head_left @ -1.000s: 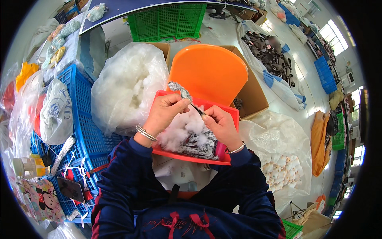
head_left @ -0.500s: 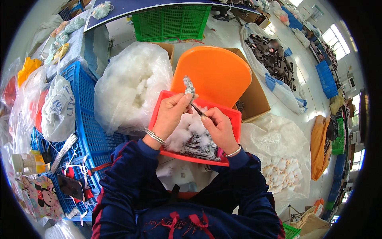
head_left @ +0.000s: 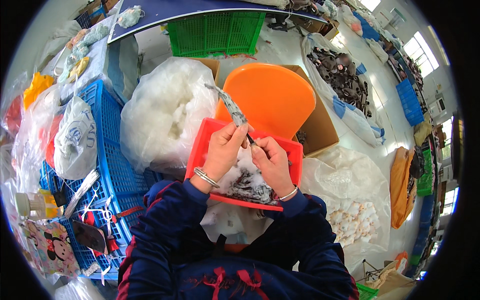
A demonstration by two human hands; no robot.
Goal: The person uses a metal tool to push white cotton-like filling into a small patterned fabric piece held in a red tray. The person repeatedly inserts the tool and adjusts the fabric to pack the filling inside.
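My left hand (head_left: 224,152) pinches a narrow, grey, fuzzy plush piece (head_left: 231,106), which sticks up and leans left, tapering to a thin tip. My right hand (head_left: 272,162) grips a thin dark tool (head_left: 251,140) whose far end meets the base of the piece at my left fingertips. Whether the tool's tip is inside the piece is hidden. Both hands are above a red plastic bin (head_left: 245,202) on my lap side. Inside it lie white fibre stuffing (head_left: 252,164) and a heap of similar grey fuzzy pieces (head_left: 252,187).
An orange chair (head_left: 270,97) and a cardboard box (head_left: 320,127) stand beyond the bin. To the left are a clear bag of stuffing (head_left: 165,110) and blue crates (head_left: 112,150). A clear bag of small white pieces (head_left: 352,220) lies right. A green crate (head_left: 215,32) stands farther off.
The grey piece now extends longer toward the upper left. My left hand has moved slightly right and down; my right hand stays almost in place.
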